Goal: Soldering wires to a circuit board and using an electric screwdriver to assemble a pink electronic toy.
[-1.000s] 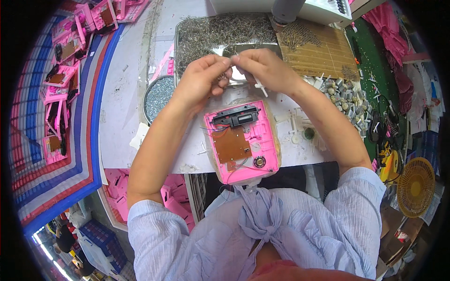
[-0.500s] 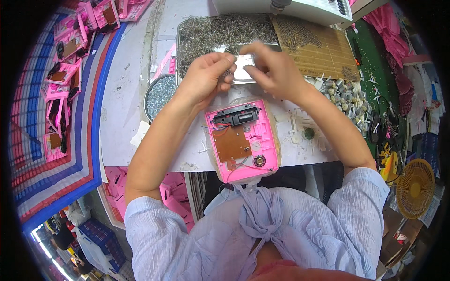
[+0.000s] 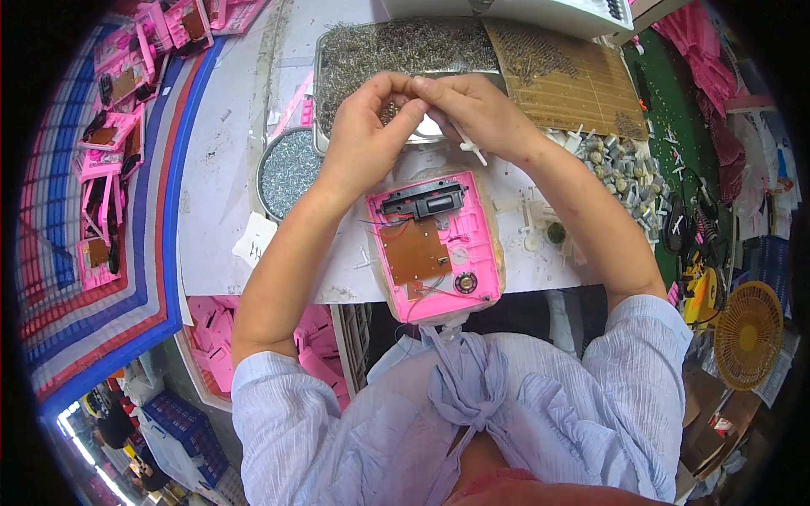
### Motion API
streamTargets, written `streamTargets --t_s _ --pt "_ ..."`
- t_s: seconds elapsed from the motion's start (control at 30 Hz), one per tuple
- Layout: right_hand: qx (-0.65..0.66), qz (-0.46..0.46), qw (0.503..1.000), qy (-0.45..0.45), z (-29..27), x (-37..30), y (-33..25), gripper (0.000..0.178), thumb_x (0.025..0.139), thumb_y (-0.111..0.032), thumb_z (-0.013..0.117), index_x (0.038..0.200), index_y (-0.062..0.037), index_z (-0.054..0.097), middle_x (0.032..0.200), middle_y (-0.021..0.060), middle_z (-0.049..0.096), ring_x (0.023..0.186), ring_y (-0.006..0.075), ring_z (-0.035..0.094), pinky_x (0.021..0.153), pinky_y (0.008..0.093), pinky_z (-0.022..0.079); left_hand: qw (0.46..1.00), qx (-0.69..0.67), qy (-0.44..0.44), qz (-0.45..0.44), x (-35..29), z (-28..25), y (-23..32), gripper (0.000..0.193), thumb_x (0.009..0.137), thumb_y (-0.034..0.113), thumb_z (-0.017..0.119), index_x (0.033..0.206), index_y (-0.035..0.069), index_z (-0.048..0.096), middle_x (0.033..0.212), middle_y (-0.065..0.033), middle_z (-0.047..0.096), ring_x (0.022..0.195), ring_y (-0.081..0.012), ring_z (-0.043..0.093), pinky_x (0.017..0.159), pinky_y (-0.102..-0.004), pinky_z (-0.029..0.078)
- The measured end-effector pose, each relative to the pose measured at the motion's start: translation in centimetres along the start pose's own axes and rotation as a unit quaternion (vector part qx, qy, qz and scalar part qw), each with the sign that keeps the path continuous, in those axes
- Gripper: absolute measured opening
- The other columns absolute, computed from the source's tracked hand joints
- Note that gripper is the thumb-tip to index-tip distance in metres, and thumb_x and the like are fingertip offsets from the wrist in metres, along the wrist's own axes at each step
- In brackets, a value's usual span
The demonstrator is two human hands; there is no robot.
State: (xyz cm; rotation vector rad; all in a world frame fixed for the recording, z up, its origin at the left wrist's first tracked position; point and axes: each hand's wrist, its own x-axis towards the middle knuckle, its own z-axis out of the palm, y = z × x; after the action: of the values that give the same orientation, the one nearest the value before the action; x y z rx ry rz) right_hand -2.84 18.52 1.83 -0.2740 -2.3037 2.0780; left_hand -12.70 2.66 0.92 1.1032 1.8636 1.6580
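Observation:
My left hand (image 3: 364,139) is closed over the front edge of a metal tray (image 3: 319,126) heaped with small metal springs (image 3: 405,46). A few of those springs (image 3: 389,111) show between its thumb and curled fingers. My right hand (image 3: 488,114) meets it, fingertips pinched together against the left ones. Out from under the right palm sticks a white cross-ended plastic piece (image 3: 474,150). What lies between the fingertips is hidden. Nearer me, a pink plastic housing (image 3: 481,244) lies open, with a brown circuit board (image 3: 415,253), a black module (image 3: 426,205) and thin wires inside.
Left of the housing stands a round bowl (image 3: 291,177) of tiny screws. At the right lie a heap of grey and white parts (image 3: 620,181) and a cardboard sheet (image 3: 582,93) with more small metal pieces. Pink assemblies (image 3: 110,177) cover a striped cloth at far left.
My right hand has closed from a spread position and come against the left fingertips. The white plastic piece now shows beneath it. The left hand has shifted slightly.

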Motion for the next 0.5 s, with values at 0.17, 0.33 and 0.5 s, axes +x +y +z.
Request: streamTargets --t_s 0.17,0.33,0.5 --pt "-0.097 -0.051 0.994 0.024 -0.7 -0.4 -0.7 0.036 0.098 -0.035 0.058 0.082 -0.0034 0.065 0.067 0.0014 0.059 0.062 0.0106 0.053 0.057 0.0296 0.043 0.978 -0.078 -0.083 -0.172 0.4 -1.7 1.5 0.024 0.094 0.022 0.068 0.101 0.0 0.064 0.084 -0.0047 0.063 0.061 -0.0055 0.055 0.052 -0.0211 0.044" --pt "-0.306 -0.267 0.91 0.088 -1.0 -1.1 -0.3 0.022 0.094 -0.03 0.061 0.096 -0.0077 0.064 0.073 0.0094 0.065 0.068 0.0263 0.064 0.062 0.0385 0.048 0.832 -0.378 -0.22 -0.34 0.8 -3.4 0.7 0.027 0.1 0.027 0.059 0.097 0.001 0.062 0.076 -0.0031 0.056 0.058 -0.0047 0.049 0.041 -0.0143 0.034" --pt "-0.483 -0.293 0.81 0.157 -1.9 -1.1 1.1 0.015 0.093 -0.018 0.063 0.103 -0.0066 0.064 0.074 0.0121 0.063 0.07 0.0313 0.065 0.06 0.0373 0.048 0.781 -0.457 -0.255 -0.341 -0.1 -3.2 -0.9 0.03 0.105 0.027 0.048 0.102 0.001 0.062 0.091 -0.0055 0.056 0.063 -0.0054 0.045 0.046 -0.0171 0.039"
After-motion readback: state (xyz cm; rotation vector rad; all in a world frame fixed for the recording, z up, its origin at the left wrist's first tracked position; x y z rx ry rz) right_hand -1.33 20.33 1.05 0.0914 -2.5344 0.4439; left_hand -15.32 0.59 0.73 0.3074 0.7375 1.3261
